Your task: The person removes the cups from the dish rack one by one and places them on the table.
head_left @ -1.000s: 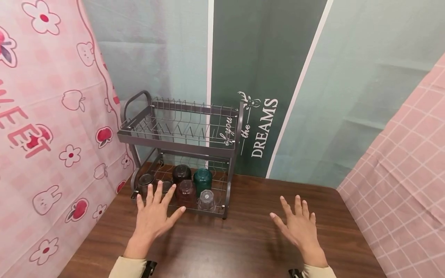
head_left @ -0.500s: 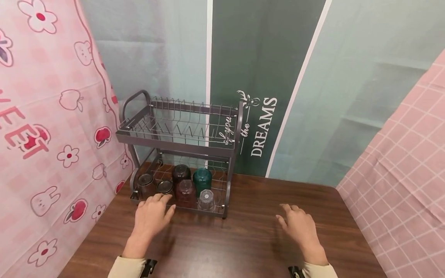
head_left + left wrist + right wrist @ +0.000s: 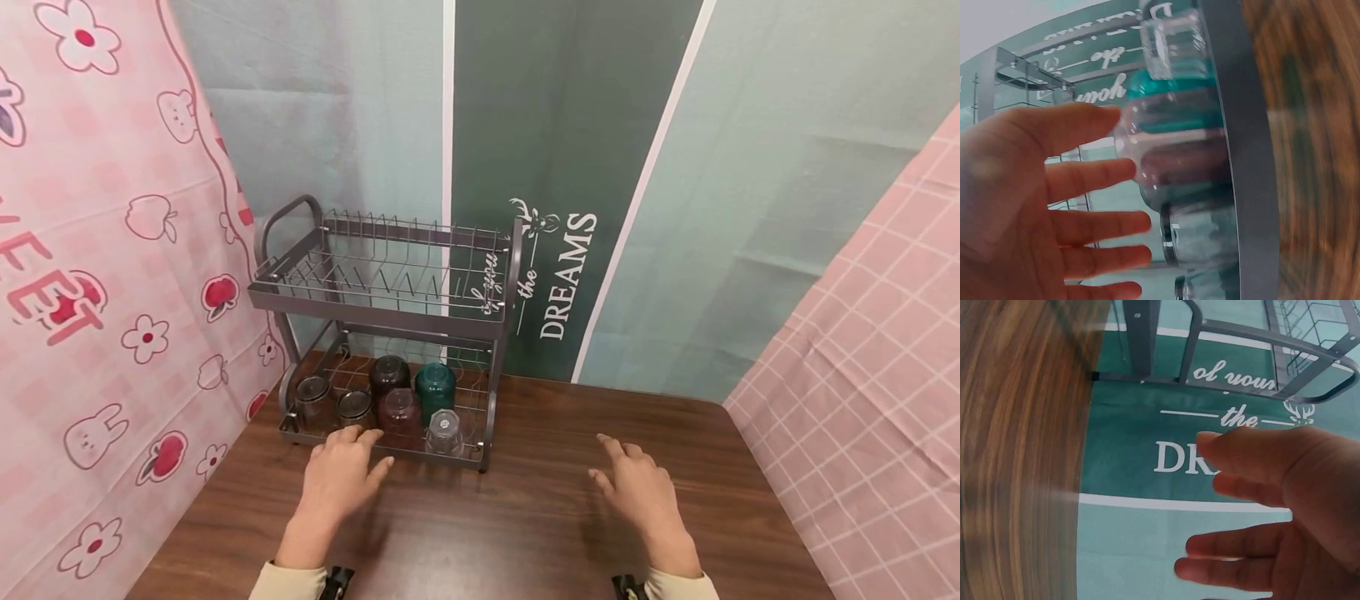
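Observation:
My left hand [image 3: 337,479] hovers in front of the dish rack's lower tier, fingers spread and relaxed, holding nothing. Just beyond its fingertips stand a small clear glass [image 3: 355,406] with a dark rim and an upturned pinkish glass [image 3: 401,417]. Behind them are a dark glass [image 3: 389,377] and a teal glass [image 3: 437,387]. Another dark-rimmed glass [image 3: 314,398] sits at the left end, and a small clear faceted glass [image 3: 445,432] at the right front. Over the table, right of the rack, my right hand [image 3: 641,492] holds nothing, its fingers loosely bent.
The grey two-tier dish rack [image 3: 375,310] stands at the back left of the brown wooden table [image 3: 555,517]; its upper tier has wire plate slots. A pink printed curtain [image 3: 135,275] hangs at the left, a pink checked cloth [image 3: 877,367] at the right, and a green lettered curtain [image 3: 562,167] behind.
Both hands have lowered from raised, widely spread fingers to more relaxed ones. Since half a second ago the left hand has shifted slightly right. The glasses and rack stay put.

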The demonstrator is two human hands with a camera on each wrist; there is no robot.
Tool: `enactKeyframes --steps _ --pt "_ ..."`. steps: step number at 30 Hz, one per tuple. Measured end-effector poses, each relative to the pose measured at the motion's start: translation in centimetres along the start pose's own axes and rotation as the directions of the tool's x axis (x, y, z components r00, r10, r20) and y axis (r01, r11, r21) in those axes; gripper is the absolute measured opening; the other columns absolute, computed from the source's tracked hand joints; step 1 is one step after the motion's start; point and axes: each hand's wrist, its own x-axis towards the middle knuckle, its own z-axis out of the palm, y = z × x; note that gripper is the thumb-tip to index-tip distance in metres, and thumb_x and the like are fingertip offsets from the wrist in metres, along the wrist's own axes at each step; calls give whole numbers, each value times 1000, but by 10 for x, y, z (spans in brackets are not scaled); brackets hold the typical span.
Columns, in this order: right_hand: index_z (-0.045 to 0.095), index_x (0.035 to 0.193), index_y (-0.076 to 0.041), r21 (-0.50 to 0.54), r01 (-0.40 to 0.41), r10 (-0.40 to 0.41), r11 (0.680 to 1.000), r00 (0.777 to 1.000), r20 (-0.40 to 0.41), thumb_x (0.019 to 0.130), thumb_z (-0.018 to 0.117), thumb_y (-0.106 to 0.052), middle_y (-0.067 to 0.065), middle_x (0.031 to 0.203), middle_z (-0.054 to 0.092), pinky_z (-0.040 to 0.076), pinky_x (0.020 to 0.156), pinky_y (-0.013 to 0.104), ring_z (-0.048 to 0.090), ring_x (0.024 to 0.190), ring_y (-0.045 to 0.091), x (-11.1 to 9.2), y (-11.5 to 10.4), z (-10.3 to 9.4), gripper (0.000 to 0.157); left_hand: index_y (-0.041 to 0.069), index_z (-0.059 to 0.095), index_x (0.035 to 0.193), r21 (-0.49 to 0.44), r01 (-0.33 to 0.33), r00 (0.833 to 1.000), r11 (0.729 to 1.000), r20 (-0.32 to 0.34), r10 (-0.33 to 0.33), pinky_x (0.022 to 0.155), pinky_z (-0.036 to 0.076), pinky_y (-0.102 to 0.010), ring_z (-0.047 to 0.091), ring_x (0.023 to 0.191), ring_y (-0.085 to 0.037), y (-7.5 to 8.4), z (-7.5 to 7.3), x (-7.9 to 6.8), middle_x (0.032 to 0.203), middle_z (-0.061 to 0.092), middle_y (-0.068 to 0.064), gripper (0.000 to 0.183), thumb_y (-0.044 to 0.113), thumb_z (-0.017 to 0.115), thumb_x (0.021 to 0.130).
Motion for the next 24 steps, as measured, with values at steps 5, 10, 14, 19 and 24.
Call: enactKeyframes --steps 5,10,14,19,24 --pt "51 128 0 36 -67 61 997 987 149 79 73 -27 33 109 53 45 62 57 54 90 49 1 -7 -3 60 5 65 110 -30 28 999 999 44 -27 74 43 -56 55 97 -42 11 -2 2 108 58 -23 42 32 72 78" --pt "50 129 1 72 -109 91 991 971 223 79 73 -27 33 112 52 44 65 58 53 94 50 4 -11 -7 62 4 64 112 -61 14 999 998 38 -11 69 45 -55 56 93 -42 19 0 5 108 57 -24 44 31 72 78" --pt "51 129 1 92 -119 93 989 964 250 78 74 -28 32 114 51 42 68 60 52 96 51 7 -16 -8 63 5 63 113 -86 8 999 996 46 -4 68 46 -53 57 90 -41 26 2 7 109 57 -23 45 31 72 78" --pt "52 128 -1 107 -113 81 988 960 267 76 75 -30 33 117 50 41 70 62 52 97 51 11 -21 -9 64 4 64 111 -118 -26 999 993 24 29 66 47 -51 58 88 -39 34 6 9 107 57 -21 43 29 74 77" --pt "53 127 -1 118 -95 61 989 963 262 74 77 -31 34 117 49 42 70 62 52 98 51 14 -25 -9 65 4 64 108 -157 -82 997 984 -9 82 65 48 -49 59 87 -36 43 10 12 104 57 -18 40 26 75 77"
